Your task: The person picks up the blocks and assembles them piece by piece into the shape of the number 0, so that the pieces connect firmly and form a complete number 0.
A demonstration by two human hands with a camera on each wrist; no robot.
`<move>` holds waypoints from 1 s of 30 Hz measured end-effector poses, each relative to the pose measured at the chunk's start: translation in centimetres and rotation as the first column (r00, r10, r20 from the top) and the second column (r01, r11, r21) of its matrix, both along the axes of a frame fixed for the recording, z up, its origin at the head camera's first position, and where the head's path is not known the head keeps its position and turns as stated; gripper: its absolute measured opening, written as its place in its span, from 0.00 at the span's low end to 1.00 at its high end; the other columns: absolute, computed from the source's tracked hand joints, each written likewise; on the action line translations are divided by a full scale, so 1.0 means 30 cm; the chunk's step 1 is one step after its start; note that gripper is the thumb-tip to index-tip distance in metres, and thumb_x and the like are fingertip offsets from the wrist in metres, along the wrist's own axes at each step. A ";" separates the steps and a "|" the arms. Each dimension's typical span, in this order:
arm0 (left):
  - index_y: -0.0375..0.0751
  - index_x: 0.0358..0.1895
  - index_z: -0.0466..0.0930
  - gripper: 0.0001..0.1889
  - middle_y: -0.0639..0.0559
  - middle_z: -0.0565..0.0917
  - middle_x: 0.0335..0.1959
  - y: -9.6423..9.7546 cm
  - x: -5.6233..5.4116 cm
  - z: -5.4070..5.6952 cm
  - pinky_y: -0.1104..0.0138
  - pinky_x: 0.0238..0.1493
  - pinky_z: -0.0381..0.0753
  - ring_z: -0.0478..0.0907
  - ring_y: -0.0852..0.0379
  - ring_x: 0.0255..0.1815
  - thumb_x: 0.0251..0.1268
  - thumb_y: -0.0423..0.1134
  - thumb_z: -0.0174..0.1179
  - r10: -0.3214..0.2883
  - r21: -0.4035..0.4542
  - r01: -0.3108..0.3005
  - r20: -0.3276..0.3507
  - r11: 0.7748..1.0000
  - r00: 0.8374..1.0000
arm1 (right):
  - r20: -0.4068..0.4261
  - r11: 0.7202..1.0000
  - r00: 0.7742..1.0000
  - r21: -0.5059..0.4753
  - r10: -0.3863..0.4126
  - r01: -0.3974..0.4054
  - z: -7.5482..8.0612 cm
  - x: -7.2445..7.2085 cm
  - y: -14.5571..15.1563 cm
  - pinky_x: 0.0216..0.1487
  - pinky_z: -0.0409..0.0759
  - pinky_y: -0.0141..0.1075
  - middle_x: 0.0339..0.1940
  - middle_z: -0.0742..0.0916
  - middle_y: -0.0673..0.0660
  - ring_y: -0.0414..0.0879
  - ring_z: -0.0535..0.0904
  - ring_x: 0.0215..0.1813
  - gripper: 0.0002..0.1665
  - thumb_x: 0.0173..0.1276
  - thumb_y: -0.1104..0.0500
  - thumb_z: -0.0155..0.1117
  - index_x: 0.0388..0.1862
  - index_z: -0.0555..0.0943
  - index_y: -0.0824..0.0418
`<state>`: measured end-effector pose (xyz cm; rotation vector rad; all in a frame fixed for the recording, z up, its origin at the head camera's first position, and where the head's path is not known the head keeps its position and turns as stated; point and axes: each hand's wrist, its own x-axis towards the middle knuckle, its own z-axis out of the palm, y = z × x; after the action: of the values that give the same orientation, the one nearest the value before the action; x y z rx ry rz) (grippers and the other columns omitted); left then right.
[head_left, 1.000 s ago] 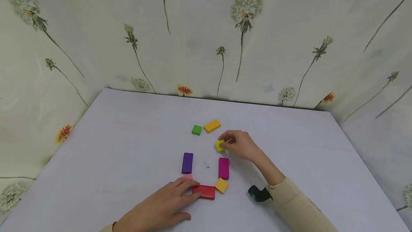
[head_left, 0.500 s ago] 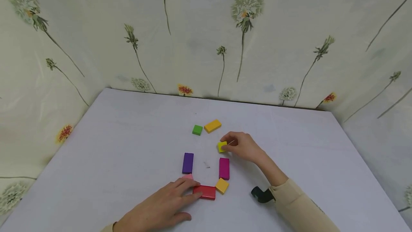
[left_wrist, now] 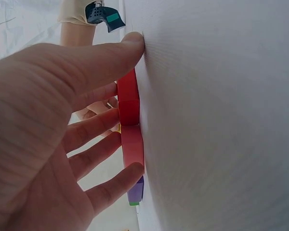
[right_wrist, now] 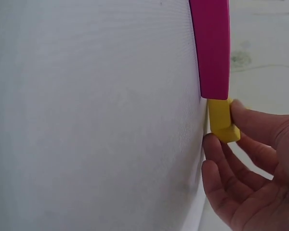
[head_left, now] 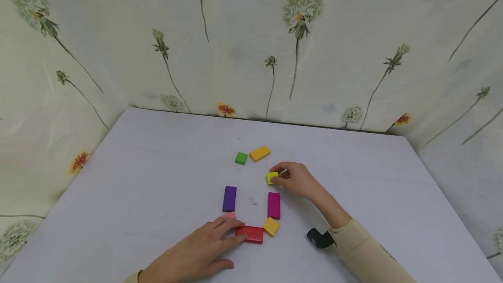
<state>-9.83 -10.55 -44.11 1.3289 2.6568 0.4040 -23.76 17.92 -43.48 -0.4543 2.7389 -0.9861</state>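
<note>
My right hand (head_left: pixel 296 180) pinches a small yellow block (head_left: pixel 270 175) between thumb and fingers, just beyond a magenta block (head_left: pixel 273 205). The right wrist view has the thumb against one side of that yellow block (right_wrist: pixel 219 115). Spread fingers of my left hand (head_left: pixel 196 250) rest on a red block (head_left: pixel 253 235) and beside a pink block (head_left: pixel 229 215), which is mostly covered. Seen from the left wrist, the fingertips touch the sides of the red block (left_wrist: pixel 129 106) and the pink block (left_wrist: pixel 133 147). An orange-yellow square block (head_left: pixel 271 226) touches the red one's right end.
A purple block (head_left: pixel 229 198) stands past the pink one, opposite the magenta block. Farther back lie a green block (head_left: pixel 241 158) and an orange-yellow oblong block (head_left: pixel 260 153). A dark wrist device (head_left: pixel 320 238) is by the right sleeve. Floral sheeting (head_left: pixel 235 56) surrounds the white table (head_left: pixel 157 165).
My right hand has shifted slightly right and toward me with the yellow block, which has turned to sit straighter. The left hand and other blocks stay as they were.
</note>
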 end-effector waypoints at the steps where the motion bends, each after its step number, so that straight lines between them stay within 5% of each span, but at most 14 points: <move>1: 0.58 0.67 0.73 0.30 0.57 0.67 0.66 0.000 0.000 -0.001 0.60 0.58 0.75 0.63 0.57 0.65 0.62 0.55 0.65 0.000 0.000 0.000 -0.003 1.000 1.000 | 0.000 1.000 1.000 0.001 -0.002 0.002 -0.001 0.001 0.000 0.43 0.82 0.38 0.43 0.85 0.53 0.48 0.81 0.43 0.14 0.66 0.58 0.69 0.49 0.84 0.58; 14: 0.56 0.66 0.74 0.29 0.57 0.66 0.67 -0.006 -0.002 -0.010 0.60 0.58 0.75 0.63 0.58 0.65 0.62 0.54 0.66 -0.014 0.013 0.015 -0.017 1.000 1.000 | 0.020 0.999 1.000 0.031 -0.020 0.019 -0.001 0.009 -0.007 0.42 0.81 0.38 0.43 0.83 0.54 0.48 0.79 0.45 0.15 0.66 0.57 0.69 0.50 0.84 0.61; 30: 0.57 0.66 0.74 0.28 0.57 0.67 0.65 -0.005 0.000 -0.002 0.60 0.57 0.75 0.64 0.57 0.64 0.62 0.54 0.66 -0.003 0.014 0.003 -0.008 1.000 1.000 | 0.008 0.997 0.997 0.005 0.072 -0.073 0.010 0.029 -0.011 0.42 0.81 0.37 0.45 0.85 0.53 0.47 0.80 0.44 0.15 0.67 0.61 0.67 0.52 0.84 0.61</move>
<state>-9.83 -10.71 -44.18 1.3417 2.6630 0.4179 -22.89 17.59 -43.18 -0.5435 2.6968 -0.9601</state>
